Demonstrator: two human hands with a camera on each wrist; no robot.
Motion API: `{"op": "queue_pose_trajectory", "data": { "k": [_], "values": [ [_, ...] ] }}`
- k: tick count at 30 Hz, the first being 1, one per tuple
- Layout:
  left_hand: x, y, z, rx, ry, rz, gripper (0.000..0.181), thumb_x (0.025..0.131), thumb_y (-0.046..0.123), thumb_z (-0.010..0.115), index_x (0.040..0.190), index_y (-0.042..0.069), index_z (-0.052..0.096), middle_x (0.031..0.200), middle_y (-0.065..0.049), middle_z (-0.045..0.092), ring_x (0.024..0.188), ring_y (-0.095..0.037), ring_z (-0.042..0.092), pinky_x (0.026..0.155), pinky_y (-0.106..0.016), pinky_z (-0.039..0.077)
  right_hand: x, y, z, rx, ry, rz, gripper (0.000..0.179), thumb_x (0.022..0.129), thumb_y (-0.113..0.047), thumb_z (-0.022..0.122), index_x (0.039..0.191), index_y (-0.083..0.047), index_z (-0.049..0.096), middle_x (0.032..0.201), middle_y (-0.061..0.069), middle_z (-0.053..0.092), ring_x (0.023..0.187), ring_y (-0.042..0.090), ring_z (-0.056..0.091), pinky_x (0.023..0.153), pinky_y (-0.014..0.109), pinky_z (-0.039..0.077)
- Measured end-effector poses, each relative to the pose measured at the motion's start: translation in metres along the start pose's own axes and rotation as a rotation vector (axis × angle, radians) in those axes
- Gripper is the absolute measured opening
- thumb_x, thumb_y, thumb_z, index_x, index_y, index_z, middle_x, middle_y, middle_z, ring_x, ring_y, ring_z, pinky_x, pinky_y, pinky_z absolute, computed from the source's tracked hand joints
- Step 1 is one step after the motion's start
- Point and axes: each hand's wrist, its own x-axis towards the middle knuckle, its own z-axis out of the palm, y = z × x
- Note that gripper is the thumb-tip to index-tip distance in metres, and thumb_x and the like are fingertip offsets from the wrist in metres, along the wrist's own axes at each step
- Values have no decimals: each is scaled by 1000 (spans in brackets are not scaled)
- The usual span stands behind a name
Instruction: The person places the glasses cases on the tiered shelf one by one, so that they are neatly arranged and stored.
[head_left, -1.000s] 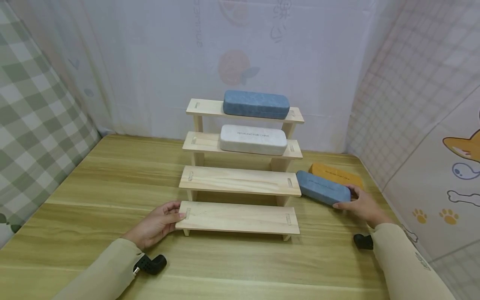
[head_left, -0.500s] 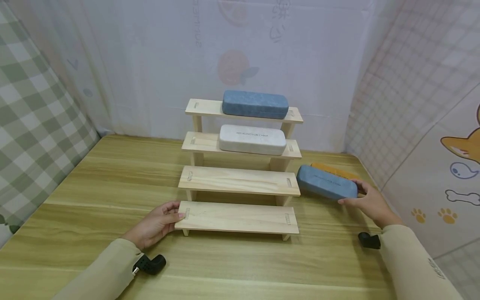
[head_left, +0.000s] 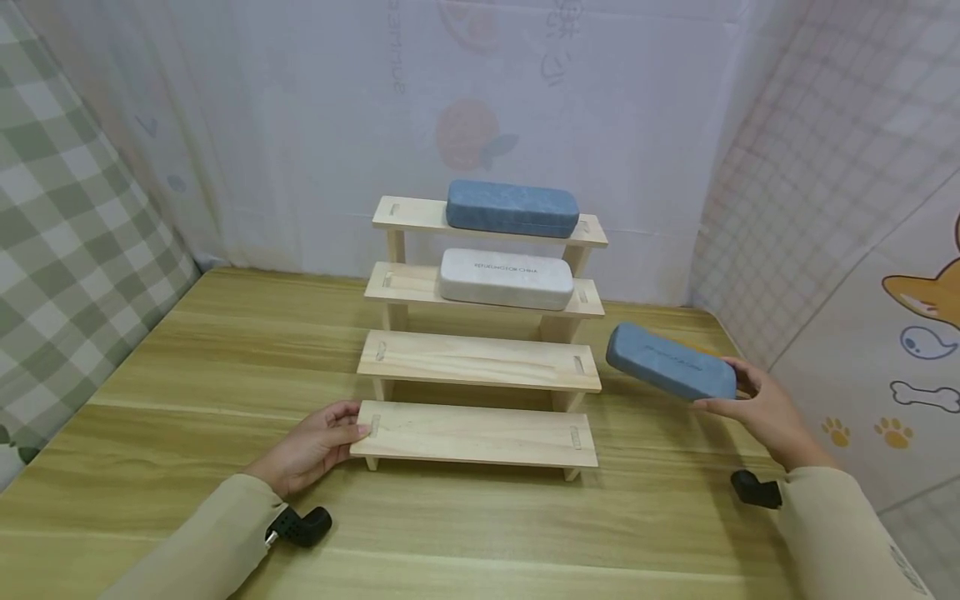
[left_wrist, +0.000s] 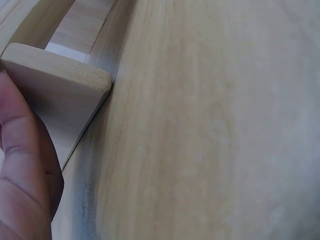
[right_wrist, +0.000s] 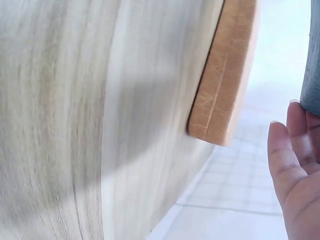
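Note:
My right hand (head_left: 765,412) grips the right end of a blue glasses case (head_left: 671,364), thumb in front and fingers behind. The case is raised off the table and tilted, its far left end higher in the head view. My left hand (head_left: 315,446) holds the left end of the lowest step of a pale wooden four-step display stand (head_left: 480,433), thumb on top. In the left wrist view, fingers (left_wrist: 20,150) lie against the stand's leg (left_wrist: 60,85). Behind the raised case an orange glasses case (right_wrist: 222,75) lies on the table, mostly hidden in the head view.
Another blue glasses case (head_left: 512,208) sits on the stand's top step, and a white one (head_left: 506,279) on the step below. The wood-grain table (head_left: 247,350) meets a white printed curtain (head_left: 300,125) at the back and a patterned sheet (head_left: 840,358) on the right.
My right hand has lifted the blue glasses case off the table and carried it rightward, away from the stand. It now covers most of the orange case. My left hand stays on the bottom step.

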Motion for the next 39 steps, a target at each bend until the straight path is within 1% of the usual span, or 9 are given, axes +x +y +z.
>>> {"op": "queue_pose_trajectory", "data": {
  "k": [1, 3, 6, 8, 13, 15, 24, 34, 39],
  "values": [
    [0, -1, -1, 0, -8, 6, 66, 96, 10, 57, 142, -16, 18, 117, -8, 54, 100, -9, 58, 87, -24, 52, -1, 0, -1, 0, 5, -1, 90, 88, -33, 71, 152, 2, 17, 140, 21, 36, 113, 21, 45, 76, 22, 46],
    [0, -3, -4, -10, -37, 27, 67, 96, 12, 59, 141, -17, 19, 117, -9, 54, 101, -10, 58, 87, -24, 51, -4, 0, -2, 0, 15, 4, 89, 89, -33, 70, 152, 0, 18, 138, 19, 37, 110, 18, 44, 71, 16, 44],
    [1, -4, -6, -10, -49, 34, 70, 94, 15, 62, 140, -17, 20, 116, -7, 55, 101, -10, 58, 87, -23, 52, -8, -1, -4, 10, 17, 18, 90, 89, -34, 70, 154, -3, 16, 139, 18, 36, 113, 23, 44, 71, 17, 43],
    [1, -4, -5, -9, -40, 28, 68, 95, 14, 61, 140, -17, 21, 115, -7, 55, 100, -10, 58, 87, -23, 51, -11, -1, -6, 18, 25, 31, 89, 89, -35, 69, 154, -6, 16, 139, 14, 36, 113, 20, 45, 71, 17, 44],
    [0, 1, 0, 7, -13, 8, 61, 97, 8, 55, 141, -16, 20, 114, -6, 55, 100, -9, 58, 87, -23, 51, -20, -3, -9, 35, 58, 35, 84, 88, -35, 70, 154, -14, 22, 129, -4, 41, 97, -10, 42, 69, 14, 44],
    [0, 2, 1, 5, -11, 7, 59, 97, 6, 53, 141, -16, 20, 113, -5, 55, 100, -9, 58, 87, -23, 51, -22, -4, -9, 41, 66, 23, 83, 88, -33, 71, 153, -14, 24, 126, -8, 42, 95, -13, 42, 68, 12, 44],
    [0, 0, -1, 2, -12, 0, 61, 97, 6, 53, 142, -16, 18, 113, -5, 56, 100, -9, 58, 87, -23, 51, -28, -10, -7, 114, 75, -9, 81, 88, -21, 72, 153, -10, 24, 117, -22, 39, 95, -14, 46, 70, 9, 46],
    [0, 1, 0, 5, 0, -3, 60, 97, 6, 53, 142, -15, 18, 114, -6, 55, 100, -9, 58, 87, -23, 51, -38, -29, 2, 138, 82, -58, 80, 87, -17, 73, 151, -11, 27, 118, -23, 43, 97, -13, 48, 72, 8, 46],
    [0, 0, -1, 10, 1, -3, 61, 97, 7, 54, 142, -16, 19, 114, -6, 56, 100, -10, 58, 87, -24, 51, -40, -37, 8, 158, 82, -72, 78, 86, -14, 74, 150, -15, 29, 116, -23, 45, 96, -12, 50, 71, 11, 48]
  ]
}}
